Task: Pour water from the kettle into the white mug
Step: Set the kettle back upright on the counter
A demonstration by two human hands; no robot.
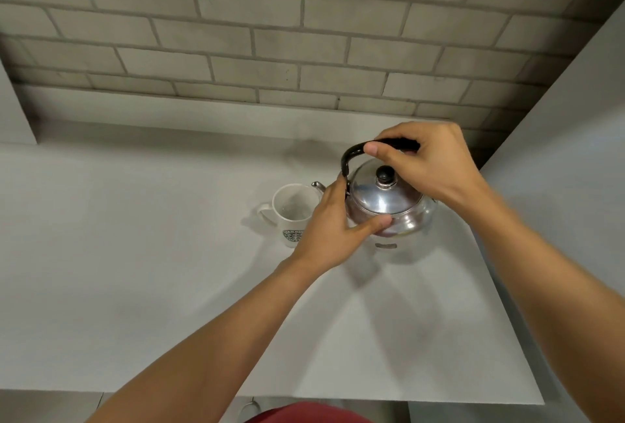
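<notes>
Kettle (389, 203) hangs tilted near the bench's (135, 253) far right corner, spout just beside the white mug (292, 209). Right hand (429, 165) clenches its handle; left hand (333, 219) steadies the body. Overtilting could overshoot the rim or loosen the lid.

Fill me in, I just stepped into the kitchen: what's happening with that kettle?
A person is getting ready to pour. The right hand has its grip on the black handle of the steel kettle, while the left hand steadies the kettle's side. The white mug stands upright on the counter just left of the kettle, with the spout at its rim. No stream of water shows, and the lid is on.
</notes>
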